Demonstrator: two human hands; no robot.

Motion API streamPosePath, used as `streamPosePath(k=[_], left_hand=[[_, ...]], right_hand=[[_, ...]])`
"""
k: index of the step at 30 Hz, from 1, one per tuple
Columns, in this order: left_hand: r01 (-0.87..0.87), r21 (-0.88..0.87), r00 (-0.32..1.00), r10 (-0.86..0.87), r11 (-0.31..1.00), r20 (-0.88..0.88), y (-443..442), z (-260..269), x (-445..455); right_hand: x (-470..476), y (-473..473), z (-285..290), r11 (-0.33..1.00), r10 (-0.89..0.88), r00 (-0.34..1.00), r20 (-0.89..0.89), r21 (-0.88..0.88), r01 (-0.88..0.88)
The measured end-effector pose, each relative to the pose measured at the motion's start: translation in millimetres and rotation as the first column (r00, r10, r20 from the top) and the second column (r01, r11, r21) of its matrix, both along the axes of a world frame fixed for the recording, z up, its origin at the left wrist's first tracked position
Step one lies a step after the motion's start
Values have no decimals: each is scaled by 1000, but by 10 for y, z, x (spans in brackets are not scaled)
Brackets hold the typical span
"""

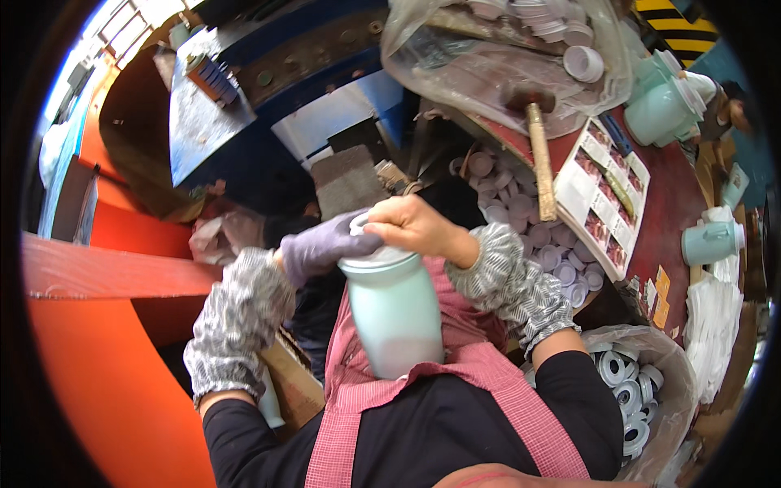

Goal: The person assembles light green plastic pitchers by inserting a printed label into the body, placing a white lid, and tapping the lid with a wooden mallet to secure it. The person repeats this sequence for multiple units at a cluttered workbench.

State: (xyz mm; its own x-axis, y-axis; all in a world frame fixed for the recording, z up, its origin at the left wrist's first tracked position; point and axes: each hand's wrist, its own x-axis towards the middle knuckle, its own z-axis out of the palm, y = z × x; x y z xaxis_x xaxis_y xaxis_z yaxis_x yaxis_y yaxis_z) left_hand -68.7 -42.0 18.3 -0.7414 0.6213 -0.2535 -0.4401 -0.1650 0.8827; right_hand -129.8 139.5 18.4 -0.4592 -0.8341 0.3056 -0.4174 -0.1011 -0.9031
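Note:
A pale green plastic jug (395, 314) stands upright on my lap against the pink checked apron, its mouth end facing up. On its top lies a whitish lid (385, 257), mostly covered by my hands. My left hand (326, 244), in a purple-grey glove, rests across the lid's left side. The bare fingers of my right hand (415, 226) are curled over a small white ring-shaped part (360, 223) above the lid, beside the gloved fingers. How firmly either hand grips is hard to tell.
A wooden-handled mallet (540, 158) and a printed sheet stack (601, 195) lie on the red table (662, 201). White caps (518, 207) are heaped below. More green jugs (665, 110) stand at right. A bag of white rings (628, 384) is at lower right. A person (711, 116) is at far right.

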Motion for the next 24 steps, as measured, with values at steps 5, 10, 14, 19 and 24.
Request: streamPosePath(k=[5,10,14,19,24], left_hand=[[-315,-27,945,316,949,80,-153,317,195],[-553,-144,778,447,821,-442,-385,358,-66],[-692,-333,558,182,641,-810,-476,-706,-400],[-694,-530,660,135,487,-739,-640,-1591,-648],[-749,-316,631,481,583,-609,-678,-1847,-545]], right_hand=[[-495,323,301,911,-405,680,-611,-208,355],[-1615,1847,-104,82,-478,64,-876,29,996],[-1752,1824,-319,74,-611,407,-678,464,883],[-835,887,505,509,-710,672,-208,508,695],[-221,-310,543,717,-594,770,-233,281,638]])
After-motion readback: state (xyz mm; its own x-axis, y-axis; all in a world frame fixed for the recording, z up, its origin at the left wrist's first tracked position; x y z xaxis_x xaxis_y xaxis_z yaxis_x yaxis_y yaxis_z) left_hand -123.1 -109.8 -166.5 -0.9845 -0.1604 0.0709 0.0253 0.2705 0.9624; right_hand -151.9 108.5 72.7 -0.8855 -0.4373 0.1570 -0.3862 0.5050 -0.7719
